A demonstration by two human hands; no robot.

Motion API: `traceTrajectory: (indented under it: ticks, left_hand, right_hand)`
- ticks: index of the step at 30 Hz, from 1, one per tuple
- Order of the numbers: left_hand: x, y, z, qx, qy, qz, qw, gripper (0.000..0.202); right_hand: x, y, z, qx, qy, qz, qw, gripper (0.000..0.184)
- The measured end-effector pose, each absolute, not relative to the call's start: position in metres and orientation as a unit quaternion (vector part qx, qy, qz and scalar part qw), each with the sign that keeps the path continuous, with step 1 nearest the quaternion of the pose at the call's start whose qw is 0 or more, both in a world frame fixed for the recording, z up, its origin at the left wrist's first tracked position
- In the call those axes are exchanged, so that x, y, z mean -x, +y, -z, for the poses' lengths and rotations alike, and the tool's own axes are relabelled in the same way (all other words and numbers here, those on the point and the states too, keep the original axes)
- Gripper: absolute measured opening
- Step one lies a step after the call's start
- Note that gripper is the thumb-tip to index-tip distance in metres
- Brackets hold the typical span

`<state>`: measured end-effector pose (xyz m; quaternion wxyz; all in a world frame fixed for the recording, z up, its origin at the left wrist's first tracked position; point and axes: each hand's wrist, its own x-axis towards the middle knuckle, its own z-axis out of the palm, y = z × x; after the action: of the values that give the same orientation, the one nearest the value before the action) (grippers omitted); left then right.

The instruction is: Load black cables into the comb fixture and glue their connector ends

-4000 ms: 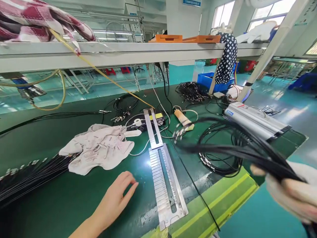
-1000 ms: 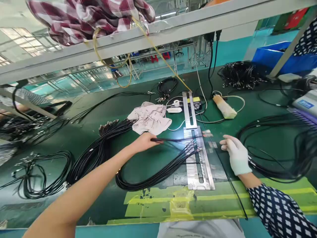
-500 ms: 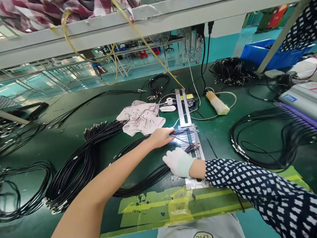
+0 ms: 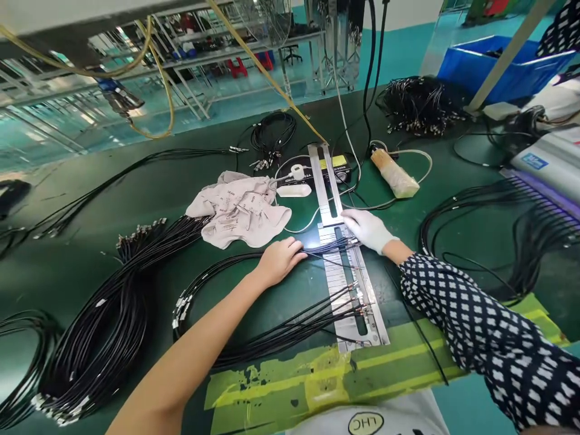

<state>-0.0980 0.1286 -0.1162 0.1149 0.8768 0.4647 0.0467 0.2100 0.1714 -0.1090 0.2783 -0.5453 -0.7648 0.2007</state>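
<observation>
My bare left hand [image 4: 281, 261] is closed round a bundle of thin black cables [image 4: 240, 258], whose metal-tipped ends lie across the slotted metal jig [image 4: 333, 281]. My right hand [image 4: 369, 229], in a white glove, reaches to the jig's middle, just above those cable ends. Its fingertips are pressed together at the edge of the jig's sliding plate [image 4: 333, 220]; what they pinch is hidden. Nearer to me, a second bunch of black cables [image 4: 290, 331] rests with its connectors spread over the jig's lower part.
A crumpled pale cloth [image 4: 240, 208] lies left of the jig, beside a large coil of black cables [image 4: 97, 329]. Behind are a black box [image 4: 294, 175] and a wrapped tool [image 4: 394, 173]. More cables [image 4: 471, 229] and a blue bin [image 4: 453, 54] are at right.
My right hand has moved up the jig from the lower cable bunch, which now lies uncovered. My left hand still holds its bundle, slightly lower; the view has shifted.
</observation>
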Motion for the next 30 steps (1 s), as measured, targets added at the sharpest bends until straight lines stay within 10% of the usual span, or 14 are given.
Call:
traceTrajectory:
  ticks: [13,20,30]
  left_hand:
    - [0.122,0.084,0.093,-0.747,0.541,-0.071,0.381,0.048]
    - [0.092,0.089,0.098,-0.820,0.491,-0.117,0.270,0.034]
    - [0.067,0.113,0.092,-0.757,0.470,-0.143,0.431,0.016]
  right_hand:
    - [-0.223,0.133,0.144,0.518,-0.756,-0.232,0.326,0.029]
    - [-0.236,0.120,0.150,0.524,-0.710,-0.271,0.384,0.032]
    - [-0.234,0.126,0.146,0.517,-0.728,-0.277,0.355,0.031]
